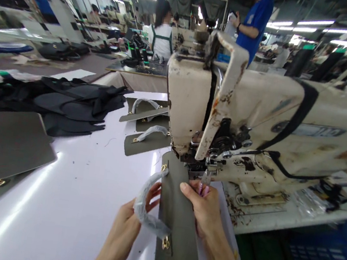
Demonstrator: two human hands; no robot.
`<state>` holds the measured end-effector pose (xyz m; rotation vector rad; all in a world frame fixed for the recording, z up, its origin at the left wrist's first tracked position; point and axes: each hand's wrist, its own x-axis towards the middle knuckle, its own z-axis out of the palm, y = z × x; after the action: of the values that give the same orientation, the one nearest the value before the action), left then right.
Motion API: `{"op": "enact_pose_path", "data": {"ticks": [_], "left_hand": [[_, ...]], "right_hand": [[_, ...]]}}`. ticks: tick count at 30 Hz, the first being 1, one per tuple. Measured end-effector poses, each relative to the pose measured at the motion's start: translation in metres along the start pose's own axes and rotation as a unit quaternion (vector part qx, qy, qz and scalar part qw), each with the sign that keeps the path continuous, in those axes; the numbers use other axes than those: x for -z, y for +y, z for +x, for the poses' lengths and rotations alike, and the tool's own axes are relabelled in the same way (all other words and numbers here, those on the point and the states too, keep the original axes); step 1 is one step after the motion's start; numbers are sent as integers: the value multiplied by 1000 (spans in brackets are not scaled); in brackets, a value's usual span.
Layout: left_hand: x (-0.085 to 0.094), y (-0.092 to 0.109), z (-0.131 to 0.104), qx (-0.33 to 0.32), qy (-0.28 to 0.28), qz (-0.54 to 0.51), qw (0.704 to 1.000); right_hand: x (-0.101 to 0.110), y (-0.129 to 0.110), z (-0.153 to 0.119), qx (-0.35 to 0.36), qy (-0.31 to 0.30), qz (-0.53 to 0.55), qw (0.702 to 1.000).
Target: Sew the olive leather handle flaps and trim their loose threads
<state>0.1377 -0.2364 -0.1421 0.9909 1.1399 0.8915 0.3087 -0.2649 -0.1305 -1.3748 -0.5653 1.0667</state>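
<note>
A long grey-green panel with rounded corners lies under the front of the sewing machine. Its plastic-wrapped handle is fixed by gold-coloured metal fittings and arches out to the left. My left hand is at the panel's left edge, behind the handle, fingers curled against the panel. On the right edge, my right hand grips the panel with the thumb on top. Small pink-handled snippers are also held in the right hand, blades pointing toward the needle area.
Similar panels with wrapped handles lie behind on the white table. Black cut pieces are heaped at the left, near a flat grey board. A blue basket stands at lower right. People are in the background.
</note>
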Motion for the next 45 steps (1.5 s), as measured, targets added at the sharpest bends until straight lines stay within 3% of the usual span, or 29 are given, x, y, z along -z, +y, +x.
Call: {"op": "enact_pose_path", "data": {"ticks": [3,7,12,17,21,26,29,33,38,45], "left_hand": [[-23,-12,12,100,-107,-47,988],[-38,-19,19,139,-157,-89,974],[-39,-17,23,125,-118,-68,983],[-41,-7,21,101,-71,-14,992],[-39,-4,21,98,-74,2,992],[-38,1,20,92,-81,-1,992],[-44,10,18,146,-90,-39,984],[-56,19,22,221,-109,-109,963],[-63,22,27,184,-52,-110,975],[-65,25,32,137,-25,-117,983]], "right_hand": [[1,-4,-2,13,3,-40,999],[2,-11,-4,66,48,-162,983],[5,-8,-3,85,61,-203,974],[14,-2,-5,68,14,-161,984],[22,-3,-8,52,-17,-131,990],[28,-14,-8,116,-15,-232,966],[30,-24,-7,147,-42,-270,951],[32,-30,-4,132,-77,-242,958],[30,-28,-2,104,-78,-221,967],[25,-24,3,76,-45,-168,982]]}}
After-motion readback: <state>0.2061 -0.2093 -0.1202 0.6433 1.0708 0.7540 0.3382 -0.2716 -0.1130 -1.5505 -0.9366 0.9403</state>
